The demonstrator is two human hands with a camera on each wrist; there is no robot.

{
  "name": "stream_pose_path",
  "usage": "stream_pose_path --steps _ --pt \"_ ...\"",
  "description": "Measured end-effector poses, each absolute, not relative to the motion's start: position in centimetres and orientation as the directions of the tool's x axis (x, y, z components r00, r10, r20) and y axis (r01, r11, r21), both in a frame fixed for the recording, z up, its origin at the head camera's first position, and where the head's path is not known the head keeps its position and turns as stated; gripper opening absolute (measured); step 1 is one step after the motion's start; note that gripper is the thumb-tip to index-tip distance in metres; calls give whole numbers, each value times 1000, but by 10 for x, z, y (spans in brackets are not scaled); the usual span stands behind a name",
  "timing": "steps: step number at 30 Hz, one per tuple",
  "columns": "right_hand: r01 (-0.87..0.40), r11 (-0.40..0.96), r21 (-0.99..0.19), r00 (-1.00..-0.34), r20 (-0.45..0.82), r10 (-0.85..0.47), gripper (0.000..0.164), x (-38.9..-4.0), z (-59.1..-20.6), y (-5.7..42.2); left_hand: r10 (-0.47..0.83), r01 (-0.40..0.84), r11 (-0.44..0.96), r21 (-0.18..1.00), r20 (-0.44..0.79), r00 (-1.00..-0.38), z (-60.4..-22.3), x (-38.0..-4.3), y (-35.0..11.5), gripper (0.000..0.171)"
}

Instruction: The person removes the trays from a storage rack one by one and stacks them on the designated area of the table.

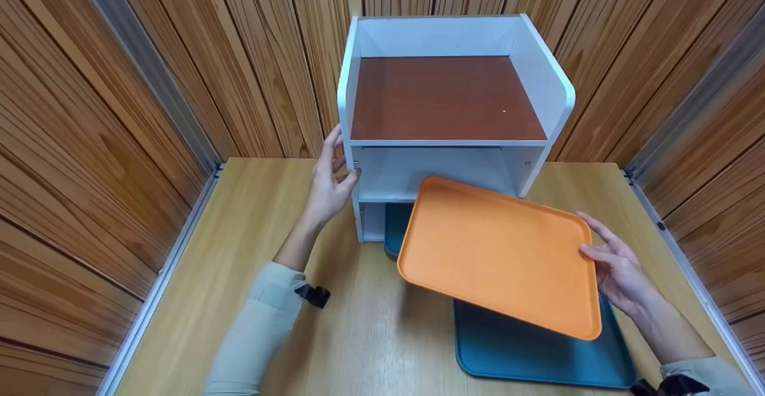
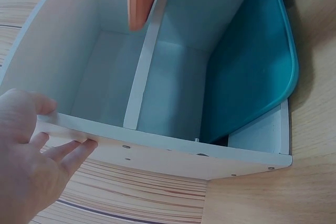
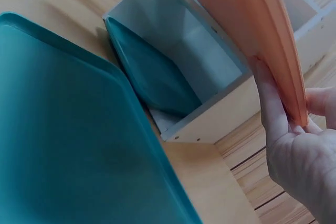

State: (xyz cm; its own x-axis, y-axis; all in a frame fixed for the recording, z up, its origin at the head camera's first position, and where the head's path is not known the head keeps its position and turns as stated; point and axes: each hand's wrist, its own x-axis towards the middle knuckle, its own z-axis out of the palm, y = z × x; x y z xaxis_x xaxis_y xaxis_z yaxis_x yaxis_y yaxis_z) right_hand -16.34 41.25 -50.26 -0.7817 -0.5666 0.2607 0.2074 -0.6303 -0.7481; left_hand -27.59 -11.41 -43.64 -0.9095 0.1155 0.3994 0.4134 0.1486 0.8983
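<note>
My right hand (image 1: 621, 270) pinches the right edge of an orange tray (image 1: 502, 255), thumb on top and fingers beneath. The tray is raised and tilted before a white shelf unit (image 1: 349, 190), its far left corner overlapping the middle compartment in the head view. My left hand (image 1: 329, 184) holds the unit's left side panel, with the thumb (image 2: 46, 104) inside the front edge and the fingers outside. One teal tray (image 2: 252, 61) lies in the lowest compartment, its front sticking out. On the table, a second teal tray (image 1: 544, 348) lies partly hidden under the orange one.
The unit's top (image 1: 445, 97) is a brown board with raised white sides and back. Slatted wooden walls (image 1: 257, 55) surround the wooden table (image 1: 239, 235) at the back and both sides, with metal rails (image 1: 164, 276) along the side edges.
</note>
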Motion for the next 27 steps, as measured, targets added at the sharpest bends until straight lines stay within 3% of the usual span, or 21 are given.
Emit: stream_pose_path --steps 10,27 --pt "304 -653 -694 -738 262 -622 65 -161 -512 424 125 407 135 903 392 -911 -436 -276 -113 85" --pt "300 -652 -697 -758 240 -606 69 -144 -535 429 117 393 142 909 378 -918 -435 -275 -115 84"
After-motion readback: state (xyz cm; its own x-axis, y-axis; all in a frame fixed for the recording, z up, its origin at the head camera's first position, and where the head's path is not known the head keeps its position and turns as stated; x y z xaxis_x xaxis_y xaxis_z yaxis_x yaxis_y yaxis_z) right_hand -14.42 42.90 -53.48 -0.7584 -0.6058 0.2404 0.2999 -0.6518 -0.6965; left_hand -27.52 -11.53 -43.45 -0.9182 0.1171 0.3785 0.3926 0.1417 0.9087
